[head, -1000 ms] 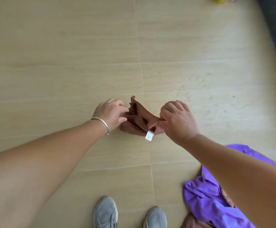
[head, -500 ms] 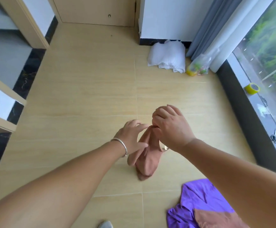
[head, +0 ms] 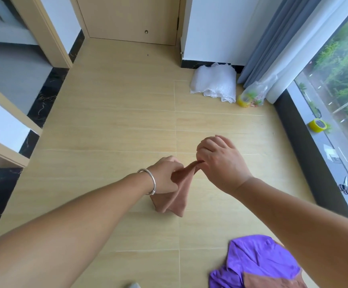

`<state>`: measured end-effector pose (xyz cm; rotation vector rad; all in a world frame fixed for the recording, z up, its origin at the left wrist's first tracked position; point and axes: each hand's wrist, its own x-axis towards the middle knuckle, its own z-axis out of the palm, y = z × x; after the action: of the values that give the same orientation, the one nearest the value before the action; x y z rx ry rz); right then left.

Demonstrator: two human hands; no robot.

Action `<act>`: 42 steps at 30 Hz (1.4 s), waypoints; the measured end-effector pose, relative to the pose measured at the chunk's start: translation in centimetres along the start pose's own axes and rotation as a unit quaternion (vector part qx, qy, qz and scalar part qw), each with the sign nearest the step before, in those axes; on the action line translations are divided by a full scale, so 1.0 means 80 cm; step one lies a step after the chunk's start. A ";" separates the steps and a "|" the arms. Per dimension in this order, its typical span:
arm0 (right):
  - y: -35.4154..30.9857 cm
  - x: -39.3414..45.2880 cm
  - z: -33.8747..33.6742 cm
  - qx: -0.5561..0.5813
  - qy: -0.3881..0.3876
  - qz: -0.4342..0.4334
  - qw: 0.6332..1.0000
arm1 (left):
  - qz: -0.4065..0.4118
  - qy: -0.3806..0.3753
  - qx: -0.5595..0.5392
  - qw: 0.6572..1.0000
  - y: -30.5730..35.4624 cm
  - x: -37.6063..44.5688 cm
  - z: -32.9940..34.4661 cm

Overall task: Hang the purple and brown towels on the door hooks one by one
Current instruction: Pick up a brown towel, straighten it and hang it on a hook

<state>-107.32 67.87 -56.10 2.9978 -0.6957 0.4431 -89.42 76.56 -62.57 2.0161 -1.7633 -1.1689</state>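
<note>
Head view: two hands hold one brown towel (head: 174,197) up over the floor (head: 110,125). The left hand (head: 164,176) (a bangle (head: 150,180) on its wrist) grips the cloth with curled fingers; the right hand (head: 218,161) pinches the towel's top edge, and the rest hangs below in folds. One purple towel (head: 258,260) lies crumpled on the floor at lower right, partly hidden by the right forearm and cut off by the frame's bottom edge. A second brown cloth (head: 270,282) lies over it, also cut off. One closed door (head: 131,17) stands at the far end; only its lower part shows. Beside the curtain (head: 272,38) sit one white bundle (head: 214,84) and one clear bag (head: 256,93), its contents hard to make out. Two yellow tape rolls show: one (head: 243,100) by the bag, one (head: 317,125) on the sill, where scissors (head: 344,187) also lie.
</note>
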 end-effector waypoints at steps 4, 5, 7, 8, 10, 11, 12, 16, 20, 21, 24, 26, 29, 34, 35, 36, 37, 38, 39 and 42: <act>-0.006 -0.003 0.012 0.006 -0.017 0.029 0.999 | -0.038 -0.009 0.069 0.997 -0.045 -0.019 -0.008; -0.008 -0.004 0.015 0.006 -0.018 0.032 0.999 | -0.043 -0.010 0.089 0.995 -0.058 -0.025 -0.009; -0.010 -0.006 0.019 0.005 -0.023 0.034 0.999 | -0.060 -0.009 0.138 0.989 -0.081 -0.035 -0.008; -0.011 -0.007 0.020 0.006 -0.024 0.036 0.999 | -0.068 -0.004 0.169 0.983 -0.090 -0.038 -0.007; -0.015 -0.007 0.023 0.005 -0.032 0.042 0.999 | -0.083 0.003 0.230 0.970 -0.105 -0.043 -0.001; -0.017 -0.008 0.025 0.003 -0.039 0.043 0.998 | -0.092 0.000 0.252 0.963 -0.112 -0.045 0.002; -0.018 -0.010 0.029 0.003 -0.046 0.043 0.998 | -0.102 -0.005 0.273 0.956 -0.119 -0.048 0.006; -0.012 -0.022 0.046 -0.003 -0.075 0.065 0.995 | -0.147 -0.025 0.332 0.931 -0.149 -0.061 0.012; -0.008 -0.029 0.068 -0.017 -0.126 0.125 0.984 | -0.208 -0.010 0.353 0.912 -0.178 -0.072 0.003; -0.009 -0.029 0.075 -0.021 -0.142 0.138 0.980 | -0.223 0.004 0.369 0.902 -0.183 -0.071 -0.002; -0.012 -0.024 0.093 -0.040 -0.193 0.159 0.968 | -0.253 0.047 0.404 0.878 -0.193 -0.064 -0.026; -0.011 -0.009 0.096 -0.057 -0.216 0.164 0.961 | -0.255 0.069 0.411 0.873 -0.201 -0.058 -0.051; -0.007 0.028 0.091 -0.078 -0.213 0.186 0.956 | -0.252 0.113 0.412 0.869 -0.210 -0.052 -0.103; 0.002 0.107 0.058 -0.066 -0.155 0.229 0.959 | -0.254 0.183 0.410 0.857 -0.205 -0.056 -0.206; 0.002 0.123 0.047 -0.070 -0.141 0.229 0.961 | -0.253 0.199 0.408 0.855 -0.201 -0.060 -0.226; 0.002 0.137 0.036 -0.076 -0.130 0.228 0.962 | -0.248 0.215 0.405 0.853 -0.197 -0.065 -0.245; 0.001 0.149 0.025 -0.084 -0.120 0.227 0.963 | -0.244 0.229 0.403 0.852 -0.192 -0.072 -0.262; -0.001 0.161 0.013 -0.094 -0.108 0.226 0.964 | -0.239 0.243 0.401 0.850 -0.187 -0.081 -0.280; -0.004 0.172 0.003 -0.105 -0.097 0.225 0.964 | -0.234 0.257 0.400 0.848 -0.182 -0.090 -0.297; -0.015 0.195 -0.026 -0.126 -0.062 0.218 0.966 | -0.228 0.283 0.397 0.843 -0.172 -0.120 -0.335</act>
<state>-93.94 62.45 -49.63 2.6417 -1.3212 0.1576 -60.82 80.08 -49.51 2.9261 -1.5999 0.2417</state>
